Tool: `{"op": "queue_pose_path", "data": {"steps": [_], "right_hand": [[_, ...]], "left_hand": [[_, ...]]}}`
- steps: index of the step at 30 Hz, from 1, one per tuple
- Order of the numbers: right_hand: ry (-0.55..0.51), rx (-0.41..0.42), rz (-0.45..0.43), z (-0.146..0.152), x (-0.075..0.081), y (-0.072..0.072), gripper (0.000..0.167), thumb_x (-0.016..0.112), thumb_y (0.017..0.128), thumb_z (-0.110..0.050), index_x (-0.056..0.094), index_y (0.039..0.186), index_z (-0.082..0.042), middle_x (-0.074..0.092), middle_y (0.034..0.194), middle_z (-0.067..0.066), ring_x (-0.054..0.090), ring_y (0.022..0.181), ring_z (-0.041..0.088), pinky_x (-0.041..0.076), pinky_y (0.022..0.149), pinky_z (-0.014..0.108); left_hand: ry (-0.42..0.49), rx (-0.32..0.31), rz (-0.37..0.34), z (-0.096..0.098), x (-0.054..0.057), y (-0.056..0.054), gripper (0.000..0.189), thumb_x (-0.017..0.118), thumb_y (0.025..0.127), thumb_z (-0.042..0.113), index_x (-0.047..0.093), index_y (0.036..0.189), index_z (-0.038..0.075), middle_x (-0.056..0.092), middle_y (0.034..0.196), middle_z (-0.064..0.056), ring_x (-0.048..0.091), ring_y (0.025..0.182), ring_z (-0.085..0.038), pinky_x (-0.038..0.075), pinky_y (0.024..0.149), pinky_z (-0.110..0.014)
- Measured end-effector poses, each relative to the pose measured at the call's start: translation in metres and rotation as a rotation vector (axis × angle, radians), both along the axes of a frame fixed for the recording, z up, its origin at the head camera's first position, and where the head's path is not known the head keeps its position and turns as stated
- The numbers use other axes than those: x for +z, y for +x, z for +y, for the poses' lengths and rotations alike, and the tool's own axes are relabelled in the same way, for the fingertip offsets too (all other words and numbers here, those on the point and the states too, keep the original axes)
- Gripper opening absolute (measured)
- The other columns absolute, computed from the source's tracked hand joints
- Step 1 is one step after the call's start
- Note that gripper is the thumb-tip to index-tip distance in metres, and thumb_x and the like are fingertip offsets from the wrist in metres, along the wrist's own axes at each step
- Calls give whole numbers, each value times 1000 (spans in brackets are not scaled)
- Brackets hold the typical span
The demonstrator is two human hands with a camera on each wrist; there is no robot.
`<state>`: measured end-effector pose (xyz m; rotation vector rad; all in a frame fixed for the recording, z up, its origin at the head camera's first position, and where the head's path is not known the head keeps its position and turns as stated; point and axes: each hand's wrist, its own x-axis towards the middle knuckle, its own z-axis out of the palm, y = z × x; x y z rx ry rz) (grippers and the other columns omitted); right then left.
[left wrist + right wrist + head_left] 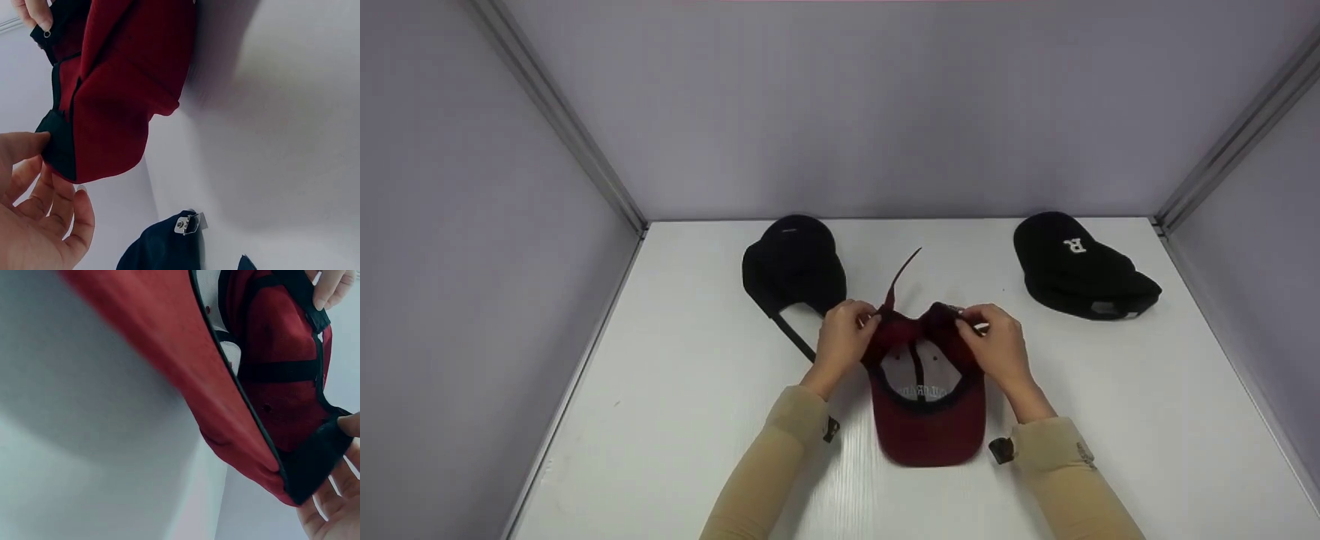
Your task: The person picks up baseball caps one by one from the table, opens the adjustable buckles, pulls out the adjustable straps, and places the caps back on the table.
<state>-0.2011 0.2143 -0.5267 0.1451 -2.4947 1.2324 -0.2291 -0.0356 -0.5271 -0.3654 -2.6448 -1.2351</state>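
Observation:
A dark red cap (930, 439) lies upside down in the middle of the table, its brim toward me and its inside facing up. At one edge of its rear opening, my left hand (844, 337) pinches the dark inner band between thumb and fingers. My right hand (997, 343) pinches the opposite edge, and the dark band (315, 458) shows under its thumb in the right wrist view. A thin red strap (901, 274) stands up loose from the left edge. Between the hands the rear opening is parted.
Left of the red cap lies a black cap (795, 259), its strap (793, 337) reaching toward my left wrist. Another black cap (1054, 262) with a white R sits at the back right. Grey panels (885, 112) wall the white table (675, 420) at the back and sides.

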Motion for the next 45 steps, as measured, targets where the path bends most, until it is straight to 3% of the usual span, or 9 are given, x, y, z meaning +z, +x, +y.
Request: {"op": "queue_pose_path", "data": {"steps": [12,20,30,45], "right_hand": [[45,56,-134,21,1,18,21,73,88,-9,69,107,1,67,102,14,64,97,30,51,82,49],[47,65,-273,42,-7,31,31,70,92,-12,62,117,4,65,106,18,63,100,34,51,82,46],[41,87,-491,53,-20,40,36,68,93,-19,61,117,6,65,100,13,67,91,29,53,69,35],[-32,131,-554,45,-25,40,24,66,94,-15,64,107,5,66,94,11,67,78,21,54,63,32]], "left_hand": [[129,56,88,4,-1,-4,5,70,91,11,72,91,6,62,75,-1,57,65,-13,46,60,-28],[150,71,37,3,-2,-5,6,69,93,12,71,92,6,63,76,-1,57,68,-12,48,62,-28],[161,75,19,4,-1,-5,6,70,92,12,71,92,6,63,76,-1,58,68,-13,48,63,-29],[163,58,9,5,1,-7,8,69,93,13,72,92,6,64,76,-1,58,68,-12,48,63,-29]]}}
